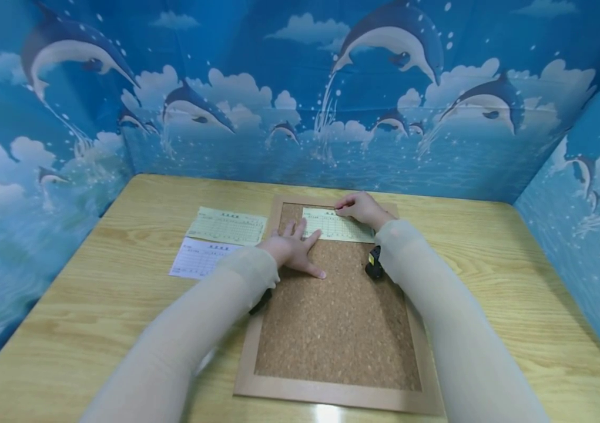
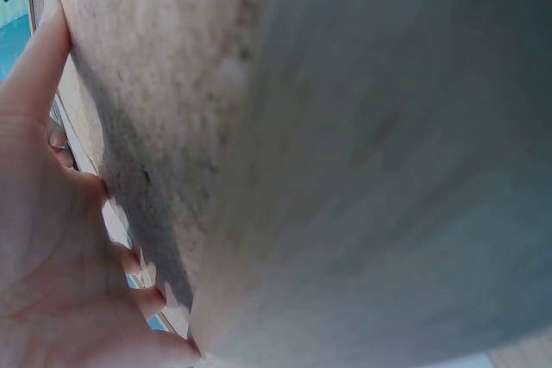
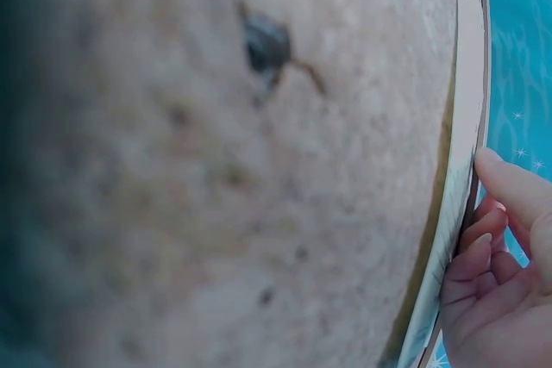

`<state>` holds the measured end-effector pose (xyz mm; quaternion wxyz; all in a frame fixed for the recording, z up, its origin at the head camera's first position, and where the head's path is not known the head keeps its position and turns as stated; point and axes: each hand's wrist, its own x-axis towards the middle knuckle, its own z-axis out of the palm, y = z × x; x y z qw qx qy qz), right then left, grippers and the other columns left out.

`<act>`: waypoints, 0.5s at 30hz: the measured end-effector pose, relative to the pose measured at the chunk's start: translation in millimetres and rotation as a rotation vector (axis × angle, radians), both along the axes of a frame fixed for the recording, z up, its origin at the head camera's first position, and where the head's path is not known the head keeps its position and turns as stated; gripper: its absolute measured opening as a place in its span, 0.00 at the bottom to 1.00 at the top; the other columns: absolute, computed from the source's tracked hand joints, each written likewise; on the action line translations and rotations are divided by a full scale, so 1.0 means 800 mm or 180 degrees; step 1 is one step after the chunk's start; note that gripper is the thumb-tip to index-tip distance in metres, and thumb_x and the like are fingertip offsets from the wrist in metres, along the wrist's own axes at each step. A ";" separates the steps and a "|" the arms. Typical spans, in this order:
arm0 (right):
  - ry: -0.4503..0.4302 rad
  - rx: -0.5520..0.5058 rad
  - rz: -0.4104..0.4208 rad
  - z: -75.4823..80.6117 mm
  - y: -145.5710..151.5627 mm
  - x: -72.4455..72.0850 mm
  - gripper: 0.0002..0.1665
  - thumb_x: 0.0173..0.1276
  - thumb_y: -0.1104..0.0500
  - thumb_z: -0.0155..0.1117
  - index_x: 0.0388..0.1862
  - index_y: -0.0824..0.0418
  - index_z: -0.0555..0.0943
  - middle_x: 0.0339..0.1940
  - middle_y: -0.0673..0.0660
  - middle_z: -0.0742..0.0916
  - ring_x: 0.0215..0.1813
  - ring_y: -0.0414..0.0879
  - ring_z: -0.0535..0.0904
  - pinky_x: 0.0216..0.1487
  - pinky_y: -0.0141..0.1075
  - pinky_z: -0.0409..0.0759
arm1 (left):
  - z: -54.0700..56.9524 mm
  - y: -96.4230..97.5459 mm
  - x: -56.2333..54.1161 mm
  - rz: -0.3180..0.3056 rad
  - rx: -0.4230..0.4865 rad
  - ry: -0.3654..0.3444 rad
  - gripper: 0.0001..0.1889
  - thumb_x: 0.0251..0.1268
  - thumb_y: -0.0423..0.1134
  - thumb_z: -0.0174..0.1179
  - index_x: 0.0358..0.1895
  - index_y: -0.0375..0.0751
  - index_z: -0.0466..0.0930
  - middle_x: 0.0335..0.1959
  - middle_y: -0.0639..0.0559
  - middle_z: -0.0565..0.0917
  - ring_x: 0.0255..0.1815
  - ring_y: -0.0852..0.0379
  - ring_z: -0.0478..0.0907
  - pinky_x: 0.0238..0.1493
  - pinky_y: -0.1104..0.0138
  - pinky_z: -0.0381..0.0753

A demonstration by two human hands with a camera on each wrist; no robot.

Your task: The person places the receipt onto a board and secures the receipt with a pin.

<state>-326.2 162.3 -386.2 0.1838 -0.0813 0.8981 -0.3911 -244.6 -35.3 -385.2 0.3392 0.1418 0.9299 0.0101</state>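
A pale green printed form (image 1: pixel 326 226) lies across the top of a framed cork board (image 1: pixel 337 317). My left hand (image 1: pixel 293 249) lies spread on the board, its fingers straight, reaching the form's left edge. In the left wrist view the palm and fingertips of the left hand (image 2: pixel 60 239) press along the cork. My right hand (image 1: pixel 361 208) is at the form's upper edge, thumb and fingers pinching a small dark-red pin-like thing (image 1: pixel 338 208), mostly hidden. The right wrist view shows the right hand (image 3: pixel 509 256) with its fingers bent at the form's edge.
To the left of the board, another green form (image 1: pixel 225 226) and a white form (image 1: pixel 199 258) lie on the wooden table (image 1: pixel 490 252). The board's wooden frame (image 1: pixel 331 395) surrounds the cork. A blue dolphin-print curtain (image 1: pixel 278 147) stands behind the table and along both sides.
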 end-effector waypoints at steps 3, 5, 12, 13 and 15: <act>-0.0022 -0.0003 -0.0016 0.000 0.001 0.000 0.14 0.68 0.57 0.59 0.50 0.59 0.81 0.54 0.58 0.78 0.52 0.52 0.74 0.52 0.47 0.72 | -0.001 0.001 -0.002 -0.0013 -0.0028 -0.0018 0.61 0.32 0.83 0.47 0.70 0.70 0.23 0.72 0.50 0.18 0.71 0.47 0.18 0.68 0.45 0.33; -0.0029 -0.0002 -0.0019 0.000 0.001 0.000 0.14 0.68 0.57 0.59 0.50 0.59 0.81 0.55 0.58 0.77 0.52 0.52 0.73 0.53 0.47 0.71 | -0.001 0.002 -0.002 -0.0014 -0.0051 -0.0024 0.60 0.33 0.83 0.47 0.70 0.70 0.22 0.72 0.50 0.18 0.71 0.46 0.18 0.68 0.45 0.34; -0.0016 -0.0014 -0.0018 0.001 0.000 0.000 0.15 0.68 0.57 0.60 0.51 0.60 0.81 0.56 0.58 0.77 0.54 0.52 0.73 0.54 0.47 0.71 | -0.004 0.003 -0.004 -0.0007 -0.0071 -0.0032 0.59 0.36 0.82 0.48 0.70 0.70 0.22 0.71 0.50 0.17 0.71 0.46 0.17 0.68 0.45 0.34; -0.0020 -0.0016 -0.0029 0.001 0.000 0.000 0.15 0.68 0.56 0.60 0.51 0.60 0.81 0.56 0.58 0.77 0.53 0.52 0.74 0.54 0.47 0.71 | -0.003 0.003 -0.004 -0.0012 -0.0069 -0.0035 0.59 0.36 0.82 0.48 0.70 0.70 0.22 0.71 0.50 0.17 0.71 0.46 0.17 0.68 0.45 0.34; -0.0029 -0.0033 -0.0053 0.001 -0.001 0.001 0.15 0.68 0.56 0.60 0.50 0.60 0.81 0.56 0.58 0.77 0.53 0.52 0.74 0.54 0.46 0.71 | -0.001 0.002 -0.002 -0.0018 -0.0060 -0.0036 0.59 0.36 0.81 0.47 0.70 0.70 0.22 0.71 0.50 0.17 0.71 0.46 0.17 0.68 0.45 0.33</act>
